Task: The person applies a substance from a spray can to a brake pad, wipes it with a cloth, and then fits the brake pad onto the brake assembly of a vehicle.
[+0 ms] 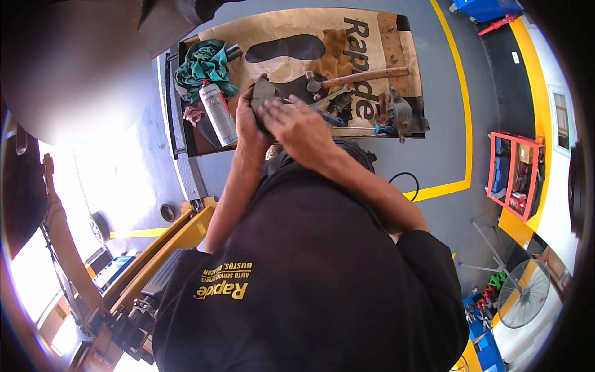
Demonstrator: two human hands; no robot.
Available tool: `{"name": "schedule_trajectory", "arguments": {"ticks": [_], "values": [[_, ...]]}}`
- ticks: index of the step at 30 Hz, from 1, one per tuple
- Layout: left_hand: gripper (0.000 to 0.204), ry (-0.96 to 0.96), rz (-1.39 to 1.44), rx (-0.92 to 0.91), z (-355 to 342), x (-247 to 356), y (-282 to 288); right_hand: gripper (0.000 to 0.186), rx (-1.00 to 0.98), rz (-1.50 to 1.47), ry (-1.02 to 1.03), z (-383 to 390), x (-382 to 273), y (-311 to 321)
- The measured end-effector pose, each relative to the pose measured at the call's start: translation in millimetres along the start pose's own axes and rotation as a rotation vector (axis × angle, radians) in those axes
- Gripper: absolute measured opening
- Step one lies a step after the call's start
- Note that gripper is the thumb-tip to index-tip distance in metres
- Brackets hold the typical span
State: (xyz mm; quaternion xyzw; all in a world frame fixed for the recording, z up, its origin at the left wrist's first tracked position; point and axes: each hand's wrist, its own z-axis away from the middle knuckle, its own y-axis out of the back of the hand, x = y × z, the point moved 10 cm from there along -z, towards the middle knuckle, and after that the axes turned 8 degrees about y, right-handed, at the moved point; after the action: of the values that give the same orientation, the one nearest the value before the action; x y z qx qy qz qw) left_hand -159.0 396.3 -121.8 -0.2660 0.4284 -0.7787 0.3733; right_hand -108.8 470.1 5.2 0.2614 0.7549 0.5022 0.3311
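Head view, left to right: we see a yellow steel beam [164, 251] running slantwise beside the person's left arm. Further on, a crumpled green cloth [201, 68] lies at the left end of the tabletop [282, 26], which is covered in brown paper with black printing. Just beside the cloth we find a tall white spray can with a red top [220, 118]; we cannot tell whether it stands or lies.

Next comes the left hand [250, 127], clamped on a dark grey, flat, block-like metal part [264, 92]. The part is held up near the tabletop's near edge, between the two hands. The right hand [300, 130] meets the left at the part, its fingers laid across the face; we cannot tell whether they grip or only press.

Past the hands we see a hammer with a long wooden handle [365, 77], its head toward the hands. Nearer the person are a silver metal wrench [334, 95] and a screwdriver with a blue handle [381, 129]. A rough brown metal casting [400, 115] sits at the right end. Well apart, we see a red-framed shelf unit [527, 189] and a round grey fan [524, 294].
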Motion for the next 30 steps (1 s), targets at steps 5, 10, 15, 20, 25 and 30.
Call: {"name": "schedule_trajectory", "arguments": {"ticks": [5,10,15,20,25,30], "values": [[0.035,0.031,-0.04,0.035,-5,-11,-18,0.047,0.037,-0.046,-0.036,-7,30,-7],[0.034,0.028,-0.137,-0.133,-1,0,-11,0.048,0.005,-0.018,0.048,11,-11,2],[0.035,-0.024,0.038,0.168,-2,-4,9,0.049,-0.003,-0.097,-0.111,-2,38,-16],[0.035,0.028,-0.128,-0.014,-5,6,20,0.048,-0.02,-0.069,0.045,10,-8,-4],[0.037,0.015,0.009,0.068,-3,-4,6,0.048,-0.027,-0.083,-0.053,-1,22,-13],[0.037,0.066,-0.129,-0.265,-3,4,3,0.045,0.023,-0.053,0.062,13,-21,2]]}}
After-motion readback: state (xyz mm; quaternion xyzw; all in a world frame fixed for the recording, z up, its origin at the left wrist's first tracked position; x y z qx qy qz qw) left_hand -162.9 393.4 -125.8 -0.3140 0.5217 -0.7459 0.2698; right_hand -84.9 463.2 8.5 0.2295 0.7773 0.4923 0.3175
